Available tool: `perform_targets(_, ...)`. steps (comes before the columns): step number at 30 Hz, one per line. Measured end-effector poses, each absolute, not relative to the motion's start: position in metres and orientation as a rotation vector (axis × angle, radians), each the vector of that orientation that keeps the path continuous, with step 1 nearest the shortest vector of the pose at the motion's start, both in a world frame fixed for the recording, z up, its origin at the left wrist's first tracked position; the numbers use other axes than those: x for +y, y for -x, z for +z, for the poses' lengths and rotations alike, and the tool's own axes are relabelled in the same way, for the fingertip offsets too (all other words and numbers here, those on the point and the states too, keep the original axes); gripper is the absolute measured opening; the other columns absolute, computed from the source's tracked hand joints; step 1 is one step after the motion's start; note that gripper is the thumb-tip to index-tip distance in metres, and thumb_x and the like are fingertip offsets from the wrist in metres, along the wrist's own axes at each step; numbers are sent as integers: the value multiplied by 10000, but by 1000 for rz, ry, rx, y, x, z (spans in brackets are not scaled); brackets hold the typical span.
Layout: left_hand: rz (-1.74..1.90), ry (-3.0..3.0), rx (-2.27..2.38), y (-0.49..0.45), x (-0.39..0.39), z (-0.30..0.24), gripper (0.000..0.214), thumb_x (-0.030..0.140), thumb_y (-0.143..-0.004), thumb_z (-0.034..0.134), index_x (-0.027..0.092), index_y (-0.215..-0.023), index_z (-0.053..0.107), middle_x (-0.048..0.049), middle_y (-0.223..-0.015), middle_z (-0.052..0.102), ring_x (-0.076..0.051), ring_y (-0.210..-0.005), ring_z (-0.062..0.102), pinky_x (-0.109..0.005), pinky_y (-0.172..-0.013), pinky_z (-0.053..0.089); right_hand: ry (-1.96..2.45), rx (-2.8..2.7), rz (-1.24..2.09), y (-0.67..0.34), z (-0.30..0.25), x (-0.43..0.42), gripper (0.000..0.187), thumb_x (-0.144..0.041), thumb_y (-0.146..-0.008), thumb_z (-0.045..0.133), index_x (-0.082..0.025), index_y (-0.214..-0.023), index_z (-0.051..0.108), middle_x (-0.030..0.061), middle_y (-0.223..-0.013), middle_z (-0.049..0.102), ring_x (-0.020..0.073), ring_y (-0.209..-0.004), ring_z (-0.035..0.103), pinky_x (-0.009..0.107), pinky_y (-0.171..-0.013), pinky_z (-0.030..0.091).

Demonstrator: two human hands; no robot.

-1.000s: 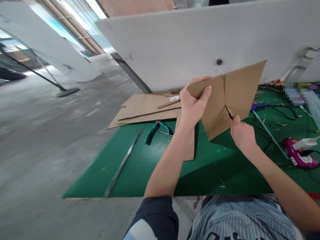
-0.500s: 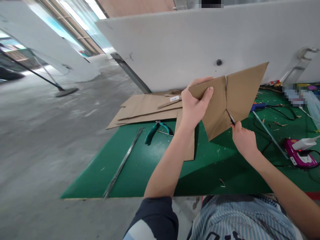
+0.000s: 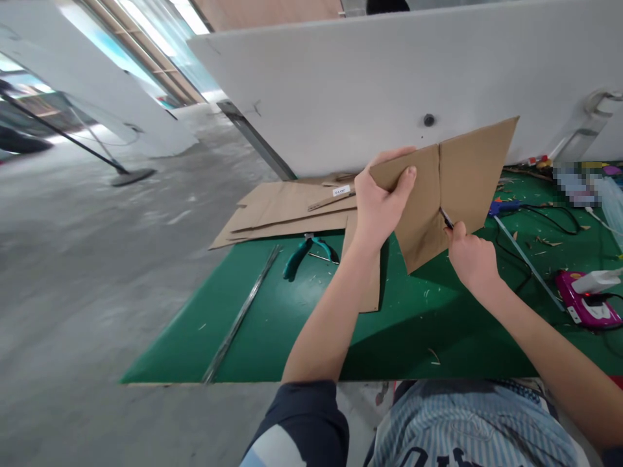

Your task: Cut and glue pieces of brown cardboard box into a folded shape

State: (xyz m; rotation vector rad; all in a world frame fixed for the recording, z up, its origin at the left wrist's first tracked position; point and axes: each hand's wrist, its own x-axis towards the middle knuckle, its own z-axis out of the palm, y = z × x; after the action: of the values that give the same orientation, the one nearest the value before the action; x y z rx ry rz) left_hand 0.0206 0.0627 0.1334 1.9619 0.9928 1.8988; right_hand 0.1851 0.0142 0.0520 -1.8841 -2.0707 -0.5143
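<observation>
Brown cardboard sheet (image 3: 467, 175) first: grips its upper left corner in left hand (image 3: 382, 207), holds it tilted above green mat (image 3: 292, 324); clamps right hand (image 3: 470, 256) round thin blade (image 3: 446, 218), lower right, at foot of upright line.

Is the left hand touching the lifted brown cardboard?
Touching. The head view shows the left hand gripping the cardboard at its upper left corner, thumb on its front.

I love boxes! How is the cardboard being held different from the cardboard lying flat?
The held cardboard is up in the air, tilted; the flat cardboard lies on the green mat. The held cardboard has a slit; the flat cardboard has a white label. Both are brown.
</observation>
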Motion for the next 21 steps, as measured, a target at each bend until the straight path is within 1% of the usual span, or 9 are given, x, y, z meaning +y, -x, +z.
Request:
perform_targets(4,1901,-1985,980,-21,62,132,293,434,-841,625,259,-1069,677,-28,-943,701,-170,-845,666,-317,-779,554,1829,-2071,-606,-189,38,11,460,-362,-1006,137,-146,-795,484,8,-465,471,91,-376,401,241,-446,123)
perform_targets(10,1894,-1978,979,-19,66,131,331,477,-832,620,255,-1072,672,-38,-970,698,-203,-907,666,-354,-805,564,1776,-2118,-618,-196,28,8,460,-368,-1007,160,-150,-763,484,-9,-441,439,76,-349,349,233,-431,102)
perform_targets(16,1887,-1981,978,-20,64,131,329,481,-834,618,261,-1072,675,-35,-968,694,-189,-891,665,-348,-814,561,1810,-2093,-608,-196,23,8,445,-359,-1006,160,-146,-797,490,9,-459,475,97,-374,419,233,-442,116)
perform_targets(21,1877,-1975,971,-20,63,130,333,478,-836,615,269,-1089,671,-34,-942,690,-198,-876,665,-359,-788,562,1840,-2110,-576,-197,20,7,426,-356,-1004,165,-147,-814,484,15,-459,489,119,-387,466,243,-438,114)
